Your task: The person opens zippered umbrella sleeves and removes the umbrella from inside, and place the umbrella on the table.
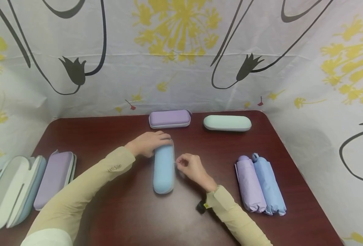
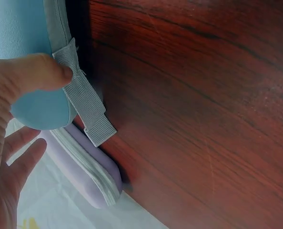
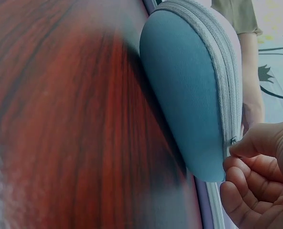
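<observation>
A light blue zippered case (image 1: 164,171) lies lengthwise in the middle of the table. My left hand (image 1: 150,141) grips its far end. In the left wrist view the thumb (image 2: 48,71) lies over the grey fabric tab (image 2: 91,109) at that end. My right hand (image 1: 194,169) is at the case's right side, thumb and forefinger pinching the zipper pull (image 3: 234,141). In the right wrist view the grey zipper (image 3: 222,86) runs round the rim, and its teeth look closed along the near end.
A purple case (image 1: 170,119) and a mint case (image 1: 227,123) lie along the back edge. At left are another purple case (image 1: 54,179) and an opened blue case (image 1: 15,191). Folded purple (image 1: 250,184) and blue umbrellas (image 1: 269,186) lie at right. A patterned curtain (image 1: 181,78) surrounds the table.
</observation>
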A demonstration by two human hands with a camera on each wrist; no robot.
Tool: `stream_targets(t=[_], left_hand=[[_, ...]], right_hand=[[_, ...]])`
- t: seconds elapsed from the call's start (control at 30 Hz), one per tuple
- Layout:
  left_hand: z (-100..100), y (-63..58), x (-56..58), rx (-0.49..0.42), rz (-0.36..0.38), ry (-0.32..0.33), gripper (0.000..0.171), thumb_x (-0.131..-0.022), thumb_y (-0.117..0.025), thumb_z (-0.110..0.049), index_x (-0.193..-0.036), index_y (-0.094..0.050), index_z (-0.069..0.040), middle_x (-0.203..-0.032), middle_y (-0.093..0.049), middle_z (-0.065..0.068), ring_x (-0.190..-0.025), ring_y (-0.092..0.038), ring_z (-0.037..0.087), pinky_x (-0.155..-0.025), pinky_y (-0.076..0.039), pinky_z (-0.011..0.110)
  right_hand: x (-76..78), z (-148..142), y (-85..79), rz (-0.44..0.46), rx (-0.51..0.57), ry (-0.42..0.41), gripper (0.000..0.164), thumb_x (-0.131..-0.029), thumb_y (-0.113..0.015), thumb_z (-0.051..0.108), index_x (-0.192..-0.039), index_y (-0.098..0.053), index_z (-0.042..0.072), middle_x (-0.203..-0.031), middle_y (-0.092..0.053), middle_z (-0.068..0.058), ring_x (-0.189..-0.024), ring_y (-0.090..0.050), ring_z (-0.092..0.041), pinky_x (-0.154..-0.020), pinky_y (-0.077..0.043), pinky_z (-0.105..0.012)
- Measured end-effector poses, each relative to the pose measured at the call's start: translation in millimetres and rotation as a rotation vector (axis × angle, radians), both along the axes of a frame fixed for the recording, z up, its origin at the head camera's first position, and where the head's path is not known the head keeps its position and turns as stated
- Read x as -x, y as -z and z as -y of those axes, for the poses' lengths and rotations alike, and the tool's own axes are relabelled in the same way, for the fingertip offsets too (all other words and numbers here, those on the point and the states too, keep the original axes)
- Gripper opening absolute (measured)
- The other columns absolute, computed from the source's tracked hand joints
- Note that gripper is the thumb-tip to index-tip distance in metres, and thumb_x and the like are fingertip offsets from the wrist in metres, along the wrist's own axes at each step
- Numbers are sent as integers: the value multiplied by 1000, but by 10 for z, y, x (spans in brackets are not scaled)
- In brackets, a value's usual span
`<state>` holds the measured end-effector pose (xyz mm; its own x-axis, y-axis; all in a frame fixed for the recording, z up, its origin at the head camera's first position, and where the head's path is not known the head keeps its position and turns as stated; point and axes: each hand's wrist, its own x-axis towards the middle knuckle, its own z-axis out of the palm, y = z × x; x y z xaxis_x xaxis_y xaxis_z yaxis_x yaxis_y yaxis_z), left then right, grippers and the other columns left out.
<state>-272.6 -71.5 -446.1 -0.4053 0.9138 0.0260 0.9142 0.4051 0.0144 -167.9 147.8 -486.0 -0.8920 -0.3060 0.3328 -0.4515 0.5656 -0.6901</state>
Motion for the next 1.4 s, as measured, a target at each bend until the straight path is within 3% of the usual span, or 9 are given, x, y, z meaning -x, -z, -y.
stream_targets(t=[0.43,0.87,1.4], left_hand=[[76,111,-44,-85,-48,-15,76,-54,-78,-7,-125,-54,-19,-125,-53,2,-112,-49,21,-85,-47,36],[124,93,-72,-77,49,-80,76,-56,-82,-16,-126,-53,-20,-125,-50,3,-112,-47,21,-86,-46,39],[141,100,-147,-125,78,-144,73,-53,-83,-22,-121,-56,-16,-115,-51,2,-100,-47,19,-79,-48,35]], right_hand=[[-6,-13,-5,-5,-11,8,8,-75,-66,-2,-79,-68,5,-71,-62,-2,-63,-57,-11,-58,-47,-20],[-16,-70,-27,-6,-13,-5,9,-76,-66,-2,-80,-68,6,-72,-62,-1,-64,-56,-11,-58,-47,-21],[-99,-276,-55,-28,-49,-40,9,-74,-66,-2,-78,-68,6,-73,-61,0,-66,-56,-9,-60,-48,-22]])
